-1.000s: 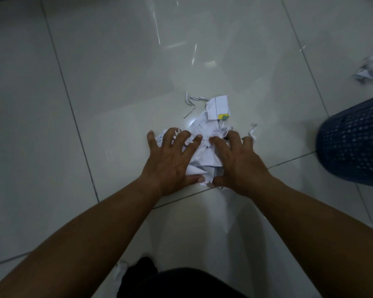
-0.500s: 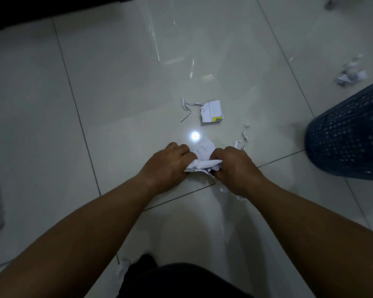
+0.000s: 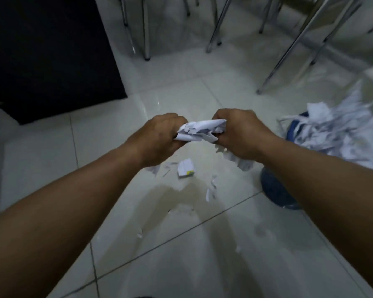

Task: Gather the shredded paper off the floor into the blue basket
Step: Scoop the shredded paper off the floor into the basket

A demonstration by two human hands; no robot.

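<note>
A wad of shredded white paper [image 3: 199,130] is held in the air between both hands, above the floor. My left hand [image 3: 157,140] is closed on its left end and my right hand [image 3: 241,134] on its right end; more shreds hang below the right hand. The blue basket [image 3: 276,188] stands at the right, partly hidden behind my right forearm, heaped with shredded paper [image 3: 340,130] that spills over its rim. A folded white scrap with a yellow mark [image 3: 186,169] and small strips [image 3: 210,190] lie on the tiles below the hands.
A black cabinet [image 3: 47,52] fills the upper left. Metal chair and table legs [image 3: 289,46] stand across the back. Tiny paper bits [image 3: 140,235] dot the glossy tile floor nearer to me.
Both hands closed on the paper pile and lifted it off the floor. The view tilted up, showing the cabinet, chair legs and the heaped basket.
</note>
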